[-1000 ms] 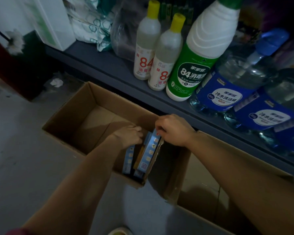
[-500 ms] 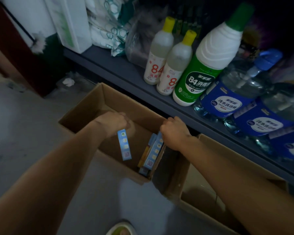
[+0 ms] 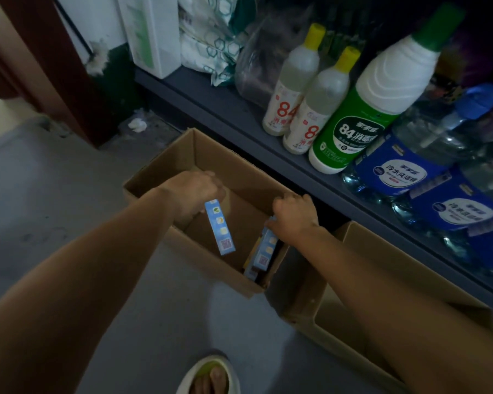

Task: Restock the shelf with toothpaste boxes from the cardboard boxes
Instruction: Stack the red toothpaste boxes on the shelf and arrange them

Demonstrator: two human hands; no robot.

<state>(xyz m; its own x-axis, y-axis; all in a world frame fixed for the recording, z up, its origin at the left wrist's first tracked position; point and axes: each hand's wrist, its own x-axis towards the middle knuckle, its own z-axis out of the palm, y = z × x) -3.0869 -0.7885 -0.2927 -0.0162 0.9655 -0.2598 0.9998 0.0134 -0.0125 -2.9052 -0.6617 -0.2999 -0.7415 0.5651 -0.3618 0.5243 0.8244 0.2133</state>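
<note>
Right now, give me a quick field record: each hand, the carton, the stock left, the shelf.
left hand: holds one toothpaste box by its top end, above the carton
right hand: on the top of the leaning boxes
carton: open, on the floor, below the shelf edge
stock left: a few boxes at the carton's near right corner
shelf: bottles and bags, no toothpaste in view

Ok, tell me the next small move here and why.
Probably lift the right hand with a toothpaste box from the cardboard box: it already rests on the remaining ones, while the left hand holds a box clear.
</note>
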